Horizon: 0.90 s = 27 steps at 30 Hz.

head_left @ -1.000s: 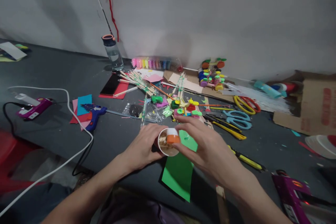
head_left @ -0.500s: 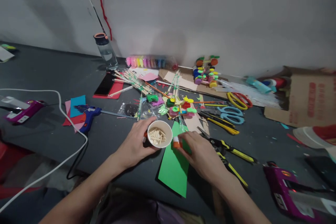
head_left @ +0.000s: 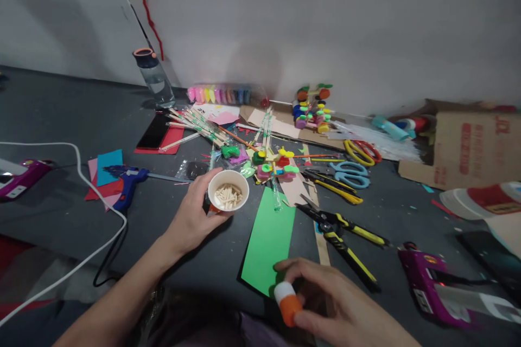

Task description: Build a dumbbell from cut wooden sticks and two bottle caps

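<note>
My left hand is wrapped round a paper cup that holds short cut pieces of wooden stick. Between the fingers and thumb of my right hand is a small orange cylinder with a white end, held near the table's front edge. A green paper sheet lies between my hands, the cylinder just over its lower corner. Beyond the sheet sit colourful clay pieces, and side cutters with yellow-black handles lie to the right.
A blue glue gun rests on coloured paper at left, near a white cable. Wrapped sticks, a water bottle and clay figures stand farther back. Blue scissors, a cardboard box and a purple device are at right.
My right hand has drawn the orange-and-white cylinder back toward me, away from the cup. The cup in my left hand appears slightly farther left and higher as the view shifts.
</note>
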{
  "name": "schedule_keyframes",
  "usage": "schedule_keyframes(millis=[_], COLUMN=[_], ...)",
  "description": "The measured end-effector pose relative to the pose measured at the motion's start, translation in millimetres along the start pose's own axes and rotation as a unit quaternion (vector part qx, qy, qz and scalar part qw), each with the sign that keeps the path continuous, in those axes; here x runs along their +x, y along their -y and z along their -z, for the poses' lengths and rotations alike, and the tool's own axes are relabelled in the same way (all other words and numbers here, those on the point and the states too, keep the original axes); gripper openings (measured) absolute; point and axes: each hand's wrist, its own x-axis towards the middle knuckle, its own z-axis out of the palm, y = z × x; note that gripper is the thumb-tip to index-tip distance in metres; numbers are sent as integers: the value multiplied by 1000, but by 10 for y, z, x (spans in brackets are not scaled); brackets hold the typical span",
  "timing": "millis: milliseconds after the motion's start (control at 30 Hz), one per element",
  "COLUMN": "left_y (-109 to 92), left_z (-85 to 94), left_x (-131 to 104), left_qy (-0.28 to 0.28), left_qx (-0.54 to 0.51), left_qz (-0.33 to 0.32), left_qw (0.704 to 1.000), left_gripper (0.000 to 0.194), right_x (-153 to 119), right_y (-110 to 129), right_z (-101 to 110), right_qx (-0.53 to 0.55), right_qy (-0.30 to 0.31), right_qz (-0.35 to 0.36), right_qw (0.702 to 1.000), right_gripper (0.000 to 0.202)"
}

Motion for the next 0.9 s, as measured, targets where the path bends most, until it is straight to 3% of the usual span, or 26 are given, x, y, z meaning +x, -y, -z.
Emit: schedule_keyframes(millis=[100,267,367,600,733,800,900], left_y=[-1,-18,-25,-5,-10,-11,2], left_z=[-22,-30,7,108,143,162,183], left_x=[-27,-52,-56,-77,-69,-71,-83], left_qy=[2,1,-9,-36,-51,-56,-55], left_qx=[-3,-6,-3,0,1,0,-2], left_qz=[10,10,8,15,21,22,22], left_qw=[1000,1000,1000,999,998,998,998], left_gripper=[71,70,71,72,71,70,69], right_x=[-23,300,516,883,1073,1096,1070], right_y=[-89,-126,-43,168,201,222,233], right_z=[-148,-213,-87,425,541,513,398], right_qx=[109,175,183,170,157,151,131], right_qy=[2,-99,-131,-208,-207,-200,-141], right_qz=[-14,50,77,151,171,181,183], right_qw=[994,978,971,951,950,951,964], right_gripper=[28,27,31,34,39,35,33])
